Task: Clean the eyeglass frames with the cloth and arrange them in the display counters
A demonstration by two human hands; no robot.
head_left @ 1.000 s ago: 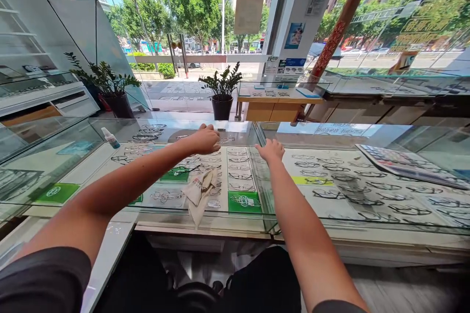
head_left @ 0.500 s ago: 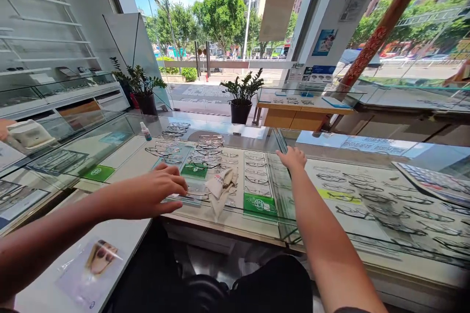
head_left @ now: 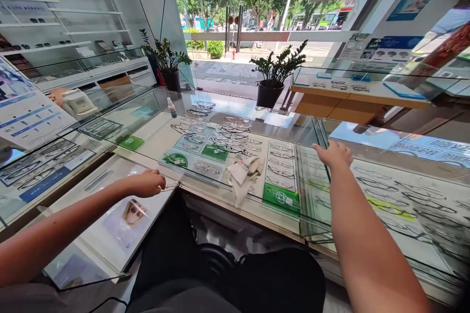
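Note:
My left hand [head_left: 146,183] is pinched on a thin wire eyeglass frame [head_left: 171,187] at the near edge of the glass display counter [head_left: 235,129]. The frame is slim and mostly hidden by my fingers. My right hand [head_left: 333,154] rests flat on the glass top, holding nothing, next to the seam between two glass panels. Under the glass lie several rows of eyeglasses [head_left: 227,137]. A folded beige cloth [head_left: 244,176] lies among them, well to the right of my left hand.
A small spray bottle [head_left: 171,107] stands at the far side of the glass. A co-worker's hand [head_left: 57,96] is by a white device [head_left: 77,102] at the left. A leaflet with a sunglasses picture [head_left: 127,217] lies on the white ledge beneath my left arm.
My left hand has moved left and toward me, off the display and to the counter edge, with a thin frame now in its fingers. The view has turned left; my right hand stays on the glass.

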